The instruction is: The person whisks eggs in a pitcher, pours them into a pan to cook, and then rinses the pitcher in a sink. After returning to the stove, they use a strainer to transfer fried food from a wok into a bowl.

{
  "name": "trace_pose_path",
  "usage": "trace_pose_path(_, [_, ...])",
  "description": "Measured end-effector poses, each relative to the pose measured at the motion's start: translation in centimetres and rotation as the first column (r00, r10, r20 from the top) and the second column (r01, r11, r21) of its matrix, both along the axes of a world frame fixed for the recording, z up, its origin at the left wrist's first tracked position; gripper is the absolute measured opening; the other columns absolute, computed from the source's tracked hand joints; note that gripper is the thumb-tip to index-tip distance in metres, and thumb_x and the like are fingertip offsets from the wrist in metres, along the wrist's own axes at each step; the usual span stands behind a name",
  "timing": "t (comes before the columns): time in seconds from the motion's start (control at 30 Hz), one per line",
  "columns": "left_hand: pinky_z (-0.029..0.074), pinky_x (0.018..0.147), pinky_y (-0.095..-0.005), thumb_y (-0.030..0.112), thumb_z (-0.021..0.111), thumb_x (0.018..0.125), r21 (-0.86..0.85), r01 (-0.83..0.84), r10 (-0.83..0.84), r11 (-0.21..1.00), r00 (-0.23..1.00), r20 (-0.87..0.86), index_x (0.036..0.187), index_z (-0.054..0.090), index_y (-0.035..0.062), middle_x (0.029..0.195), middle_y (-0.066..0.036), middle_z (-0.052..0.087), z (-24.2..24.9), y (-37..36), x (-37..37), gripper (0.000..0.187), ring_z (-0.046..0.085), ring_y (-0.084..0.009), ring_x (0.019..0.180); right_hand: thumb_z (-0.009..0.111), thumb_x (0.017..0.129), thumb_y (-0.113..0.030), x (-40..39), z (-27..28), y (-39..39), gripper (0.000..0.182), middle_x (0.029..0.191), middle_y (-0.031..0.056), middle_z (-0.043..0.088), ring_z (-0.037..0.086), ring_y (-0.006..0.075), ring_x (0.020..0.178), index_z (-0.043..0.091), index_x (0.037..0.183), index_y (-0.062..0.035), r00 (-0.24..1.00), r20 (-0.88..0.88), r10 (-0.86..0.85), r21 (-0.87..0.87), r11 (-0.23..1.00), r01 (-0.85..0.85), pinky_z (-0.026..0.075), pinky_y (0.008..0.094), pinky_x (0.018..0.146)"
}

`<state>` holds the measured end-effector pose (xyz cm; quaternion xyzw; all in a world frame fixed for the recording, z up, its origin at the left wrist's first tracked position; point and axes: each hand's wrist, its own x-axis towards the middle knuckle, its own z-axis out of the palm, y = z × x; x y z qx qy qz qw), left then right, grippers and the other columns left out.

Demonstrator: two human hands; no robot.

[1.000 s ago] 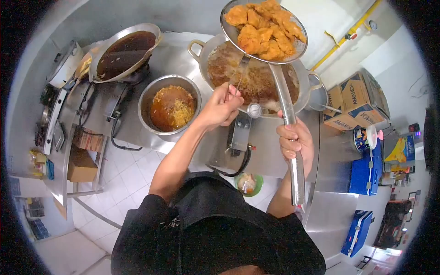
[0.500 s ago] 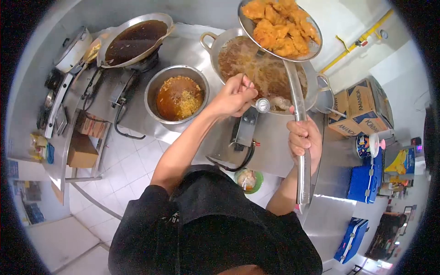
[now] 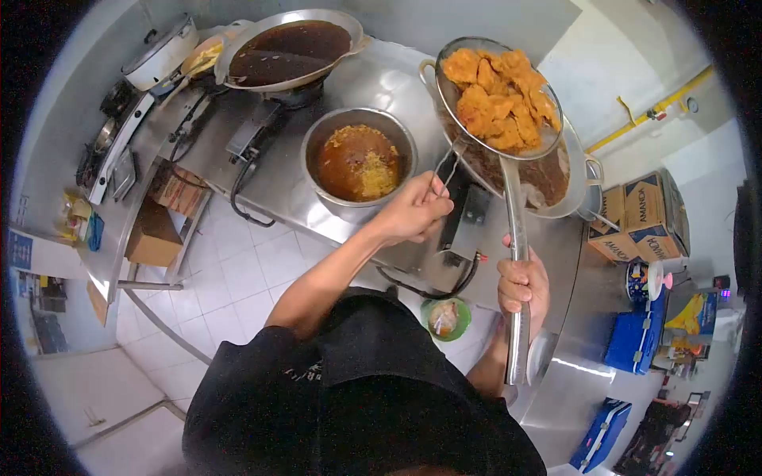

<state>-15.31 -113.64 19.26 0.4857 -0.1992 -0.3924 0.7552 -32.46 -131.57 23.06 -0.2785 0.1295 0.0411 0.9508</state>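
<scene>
My right hand (image 3: 524,287) is wrapped round the long metal handle of a round strainer (image 3: 514,190). Orange-brown fried pieces (image 3: 504,99) fill the strainer, which is above a wok (image 3: 575,186) of bubbling oil. My left hand (image 3: 414,210) pinches a thin twisted metal utensil (image 3: 450,168), its far end close to the strainer's lower left rim. Left of that hand stands a steel pot (image 3: 308,176) holding reddish-brown liquid with yellow crumbs on it.
A second wok (image 3: 349,36) of dark liquid is at the upper left, near a white pot (image 3: 163,59). Cardboard boxes (image 3: 639,218) and blue cases (image 3: 631,341) are on the right. A green bowl (image 3: 456,327) sits low in the middle. A yellow pipe (image 3: 675,97) runs along the wall.
The view has shifted, so the pots appear further right. The strainer has come lower and nearer to my left hand, and the utensil in that hand now shows more clearly.
</scene>
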Motion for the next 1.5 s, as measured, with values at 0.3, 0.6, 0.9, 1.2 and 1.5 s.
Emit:
trace_pose_path(0.3, [0.018, 0.031, -0.0228, 0.006, 0.053, 0.086, 0.076, -0.038, 0.032, 0.996, 0.997, 0.076, 0.087, 0.035, 0.0104, 0.054, 0.004, 0.036, 0.9, 16.0, 4.5, 0.019, 0.028, -0.0045, 0.035, 0.037, 0.088, -0.003, 4.4, -1.5, 15.1, 0.036, 0.062, -0.0007, 0.034, 0.031, 0.0038, 0.038, 0.042, 0.124, -0.0086, 0.997, 0.07, 0.018, 0.064, 0.998, -0.022, 0.032, 0.0215, 0.03])
trace_pose_path(0.6, [0.018, 0.03, -0.021, 0.009, 0.055, 0.086, 0.262, -0.071, 0.082, 0.962, 0.996, -0.033, 0.089, 0.038, 0.0096, 0.055, 0.006, 0.035, -0.8, 25.2, 5.7, 0.017, 0.027, -0.0018, 0.037, 0.041, 0.087, -0.003, 6.0, -6.1, 24.6, 0.036, 0.06, -0.0017, 0.034, 0.031, 0.0034, 0.038, 0.043, 0.122, -0.0084, 0.999, 0.028, 0.021, -0.012, 1.0, -0.02, 0.03, 0.021, 0.03])
trace_pose_path(0.9, [0.019, 0.031, -0.0199, 0.005, 0.053, 0.086, 0.313, -0.052, 0.117, 0.948, 0.974, -0.195, 0.088, 0.041, 0.0058, 0.06, 0.003, 0.039, -2.9, 27.5, 3.9, 0.012, 0.028, -0.002, 0.039, 0.041, 0.087, -0.003, 7.6, -11.9, 26.9, 0.031, 0.06, -0.002, 0.032, 0.03, 0.0024, 0.038, 0.047, 0.117, -0.0092, 1.0, 0.017, -0.014, -0.058, 0.998, 0.015, 0.029, 0.0198, 0.029])
trace_pose_path(1.2, [0.014, 0.028, -0.0178, 0.004, 0.051, 0.086, 0.373, -0.023, 0.137, 0.927, 0.95, -0.281, 0.082, 0.041, 0.011, 0.057, 0.008, 0.03, -4.7, 28.6, 3.0, 0.013, 0.023, -0.0002, 0.039, 0.043, 0.088, -0.003, 8.0, -16.8, 26.9, 0.026, 0.06, -0.0028, 0.034, 0.031, 0.003, 0.041, 0.047, 0.111, -0.0127, 0.989, -0.133, -0.069, -0.112, 0.992, 0.054, 0.032, 0.0209, 0.033])
trace_pose_path(1.5, [0.015, 0.028, -0.0181, 0.008, 0.048, 0.09, 0.386, -0.025, 0.188, 0.922, 0.901, -0.391, 0.084, 0.044, 0.0086, 0.056, 0.008, 0.029, -1.8, 28.0, 2.2, 0.006, 0.023, 0.0, 0.039, 0.043, 0.087, -0.005, 8.3, -19.6, 26.2, 0.026, 0.062, -0.0038, 0.036, 0.032, 0.0011, 0.043, 0.045, 0.112, -0.0125, 0.98, -0.192, -0.051, -0.074, 0.997, 0.037, 0.032, 0.02, 0.036])
